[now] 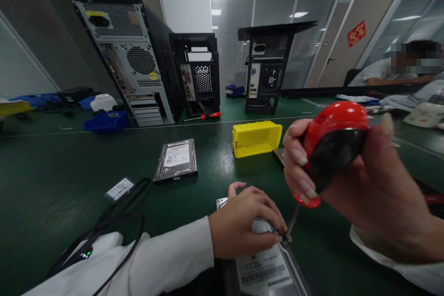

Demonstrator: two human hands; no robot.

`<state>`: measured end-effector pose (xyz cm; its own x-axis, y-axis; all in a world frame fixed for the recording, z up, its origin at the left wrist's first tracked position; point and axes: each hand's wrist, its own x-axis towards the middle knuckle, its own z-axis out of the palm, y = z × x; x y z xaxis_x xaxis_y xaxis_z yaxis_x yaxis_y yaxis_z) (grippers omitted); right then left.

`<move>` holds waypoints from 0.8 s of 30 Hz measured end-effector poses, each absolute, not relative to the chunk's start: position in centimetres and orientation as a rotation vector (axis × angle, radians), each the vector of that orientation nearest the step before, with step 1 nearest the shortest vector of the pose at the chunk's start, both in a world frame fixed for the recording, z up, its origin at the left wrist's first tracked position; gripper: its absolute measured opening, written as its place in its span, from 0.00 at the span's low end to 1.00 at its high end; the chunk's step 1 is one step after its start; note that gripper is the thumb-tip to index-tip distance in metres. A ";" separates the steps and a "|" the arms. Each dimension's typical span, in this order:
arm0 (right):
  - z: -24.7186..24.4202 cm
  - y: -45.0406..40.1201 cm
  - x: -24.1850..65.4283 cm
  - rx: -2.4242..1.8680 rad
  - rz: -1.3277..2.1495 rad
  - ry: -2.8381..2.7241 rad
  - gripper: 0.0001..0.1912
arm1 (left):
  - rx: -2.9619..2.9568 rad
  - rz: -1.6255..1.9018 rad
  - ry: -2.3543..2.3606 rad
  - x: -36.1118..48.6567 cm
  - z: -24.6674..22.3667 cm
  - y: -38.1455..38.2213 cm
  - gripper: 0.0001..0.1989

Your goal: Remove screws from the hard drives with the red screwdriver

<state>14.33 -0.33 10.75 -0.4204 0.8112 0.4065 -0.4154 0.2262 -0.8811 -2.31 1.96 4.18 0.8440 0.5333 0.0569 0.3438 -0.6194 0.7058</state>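
Note:
A red-and-black screwdriver (pixel 336 138) is held up by its thick handle in my right hand (pixel 374 185), which is closed around it. Its shaft slants down to the right edge of a silver hard drive (pixel 267 273) with a printed white label. My left hand (pixel 249 222) lies across this drive, thumb and fingertips drawn together on it beside the screwdriver's tip. The fingers cover the exact spot where the tip meets the drive. A metal corner shows beyond the left hand's fingers.
A second hard drive (pixel 176 159) lies at centre left, and a yellow bin (pixel 257 138) stands behind my hands. Computer cases (pixel 138 64) line the back, with another screwdriver (pixel 210 115) before them. Black cables (pixel 121 212) run past my left sleeve. A person (pixel 378 71) sits at far right.

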 end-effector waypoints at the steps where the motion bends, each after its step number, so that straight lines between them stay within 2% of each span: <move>1: 10.8 -0.4 14.3 -0.383 1.458 -1.418 0.21 | 2.290 0.337 0.635 -2.3 4.2 2.0 0.03; 9: 10.4 -0.3 14.5 -0.304 1.564 -1.367 0.15 | 2.304 0.334 0.627 -2.3 4.3 2.0 0.07; 17: 10.7 -0.2 14.5 -0.324 1.520 -1.322 0.20 | 2.282 0.336 0.653 -2.2 4.3 2.0 0.06; 24: 10.5 -0.3 14.3 -0.313 1.493 -1.315 0.16 | 2.290 0.292 0.665 -2.1 4.5 1.9 0.07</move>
<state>14.33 -0.25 10.46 -0.3945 0.8148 0.4248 -0.5245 0.1799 -0.8322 -2.06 1.90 4.49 0.8410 0.5409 0.0153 0.3770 -0.6059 0.7005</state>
